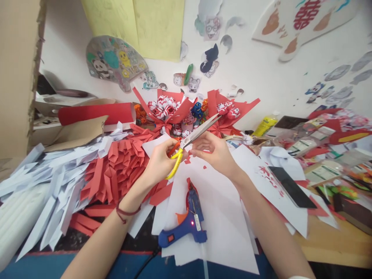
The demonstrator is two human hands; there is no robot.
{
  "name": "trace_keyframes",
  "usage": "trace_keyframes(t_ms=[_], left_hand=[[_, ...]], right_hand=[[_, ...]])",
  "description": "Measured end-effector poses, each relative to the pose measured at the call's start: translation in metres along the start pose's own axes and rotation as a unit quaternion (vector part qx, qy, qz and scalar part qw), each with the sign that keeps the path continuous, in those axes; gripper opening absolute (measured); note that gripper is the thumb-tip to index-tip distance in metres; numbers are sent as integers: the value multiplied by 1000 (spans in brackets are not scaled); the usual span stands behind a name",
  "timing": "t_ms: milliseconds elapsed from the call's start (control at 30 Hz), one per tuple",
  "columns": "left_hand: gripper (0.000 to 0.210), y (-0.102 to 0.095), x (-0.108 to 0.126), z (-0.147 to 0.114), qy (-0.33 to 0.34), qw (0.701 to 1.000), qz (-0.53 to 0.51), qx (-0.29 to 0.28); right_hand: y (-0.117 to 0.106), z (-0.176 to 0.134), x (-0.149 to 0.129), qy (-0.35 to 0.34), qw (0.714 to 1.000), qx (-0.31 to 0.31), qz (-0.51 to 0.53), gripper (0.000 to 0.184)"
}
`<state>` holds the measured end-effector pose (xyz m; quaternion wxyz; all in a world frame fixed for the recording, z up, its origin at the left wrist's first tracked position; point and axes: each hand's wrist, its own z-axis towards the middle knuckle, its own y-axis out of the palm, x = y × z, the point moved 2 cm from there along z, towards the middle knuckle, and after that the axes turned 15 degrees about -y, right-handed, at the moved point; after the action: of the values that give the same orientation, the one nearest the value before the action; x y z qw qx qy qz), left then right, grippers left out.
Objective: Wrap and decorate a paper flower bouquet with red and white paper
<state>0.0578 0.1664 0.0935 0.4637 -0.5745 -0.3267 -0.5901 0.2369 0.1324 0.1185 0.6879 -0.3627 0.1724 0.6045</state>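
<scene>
A pair of scissors (200,131) with a yellow-wrapped handle slants up to the right, its blades looking closed together. My left hand (161,159) is closed at the handle end, where a red-orange bit shows between the fingers. Behind and below the blades, my right hand (213,153) has its fingers curled inward; whatever they pinch is hidden. Small red paper scraps (187,159) lie beneath the hands on white paper sheets (226,217). Nearer to me, a blue glue gun (186,223) with a lit red light rests on those sheets.
Folded red paper strips (116,166) and folded white paper strips (58,178) are heaped at left. Two red-wrapped paper-flower bouquets (165,108) stand against the wall. A phone (290,186), a yellow bottle (266,124) and packages (328,166) crowd the right side.
</scene>
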Motion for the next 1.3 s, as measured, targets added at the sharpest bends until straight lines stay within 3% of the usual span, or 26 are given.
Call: trace_keyframes(t_ms=[200,400,667,767,900,1000,1100,1300], left_hand=[[29,2,4,-2,-16,996,-87,22],[31,2,5,-1,-15,996,-81,34],[32,5,3,-1,-18,997,-70,28],[33,2,1,1,-3,999,-16,32],[42,-4,0,4,40,988,137,54],[51,-6,2,3,72,977,195,36],[42,-4,2,2,59,974,218,-1],[32,2,-4,3,34,965,260,-12]], right_hand=[[6,-14,12,32,994,98,22,24],[18,-23,18,53,992,92,72,26],[17,-26,25,45,991,91,83,23],[16,-26,23,39,990,114,75,20],[12,-24,17,14,982,182,55,16],[9,-23,14,-5,973,223,53,16],[5,-23,11,-27,967,249,37,14],[0,-22,7,-55,962,265,30,17]])
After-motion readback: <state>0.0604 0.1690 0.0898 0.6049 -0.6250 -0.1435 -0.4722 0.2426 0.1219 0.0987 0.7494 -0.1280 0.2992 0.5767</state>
